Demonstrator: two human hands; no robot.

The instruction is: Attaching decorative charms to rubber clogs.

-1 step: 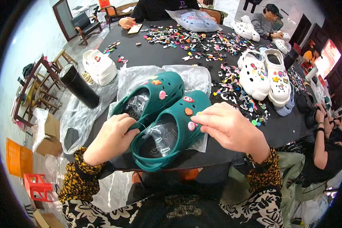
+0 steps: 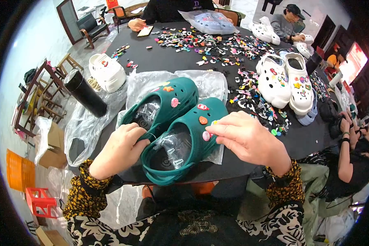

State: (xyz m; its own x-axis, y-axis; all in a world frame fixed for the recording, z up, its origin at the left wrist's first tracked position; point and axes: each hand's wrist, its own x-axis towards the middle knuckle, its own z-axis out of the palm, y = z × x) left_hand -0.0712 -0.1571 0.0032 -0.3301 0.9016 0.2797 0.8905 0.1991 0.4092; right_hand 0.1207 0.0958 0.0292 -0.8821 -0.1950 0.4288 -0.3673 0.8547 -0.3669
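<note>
Two dark green clogs lie side by side on clear plastic wrapping, toes pointing away to the right. Bunched clear plastic sits inside them. My left hand is closed on the left clog's heel end, its thumb reaching in between the pair. Over the right clog's upper, my right hand pinches thumb and fingertips together at a small yellow shoe charm, mostly hidden by the fingers. Beside it are a pink swirl charm, an orange charm and a red-and-white one.
Loose charms are strewn over the black table. White clogs with charms stand at the right, another white clog at the left beside a black bottle. A person's hand holds a phone across the table; others sit at the right.
</note>
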